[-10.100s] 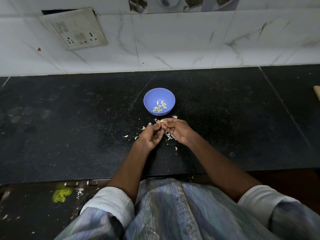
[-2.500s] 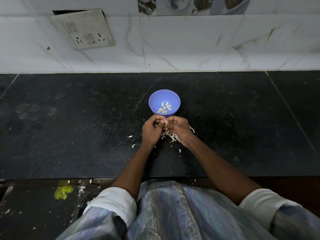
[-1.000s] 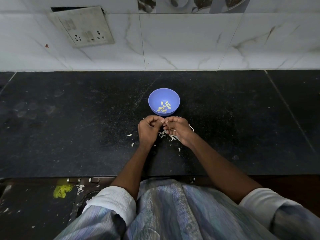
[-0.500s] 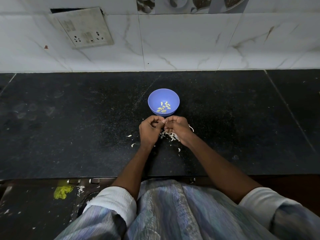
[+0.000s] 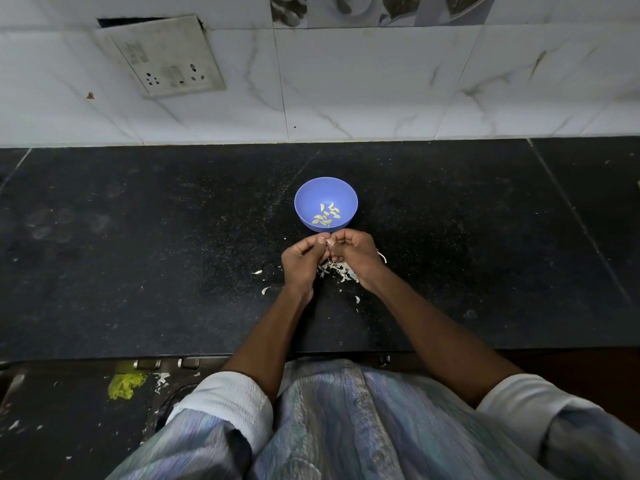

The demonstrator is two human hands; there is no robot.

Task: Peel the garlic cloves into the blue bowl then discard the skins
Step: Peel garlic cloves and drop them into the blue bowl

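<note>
1. A person stands at a black stone table [image 5: 138, 271], seen from above by a head-worn camera; both forearms reach forward to the middle of the table.
2. The blue bowl [image 5: 308, 192] sits on the table just beyond the hands, near the centre, and touches neither hand.
3. Inside the bowl lies a small cluster of peeled garlic cloves [image 5: 326, 214], pale yellow, roughly eight or nine pieces. This part of the task is under way, judging by the count.
4. The left hand [image 5: 300, 261] and right hand [image 5: 354, 255] meet fingertip to fingertip just in front of the bowl. Both have curled fingers pinching a small pale piece between them, most likely a garlic clove [image 5: 329, 242] being peeled; it is too small to tell how much skin remains.
5. A heap of white garlic skins [image 5: 337, 270] lies on the table under and beside the right hand, with a few stray flakes scattered left and nearer the person.
6. No unpeeled cloves are visible on the table, though the hands may hide some.
7. Left to do, as a judgement: finish this clove, drop it into the bowl, then gather and discard the skins, a step not yet begun.
</note>
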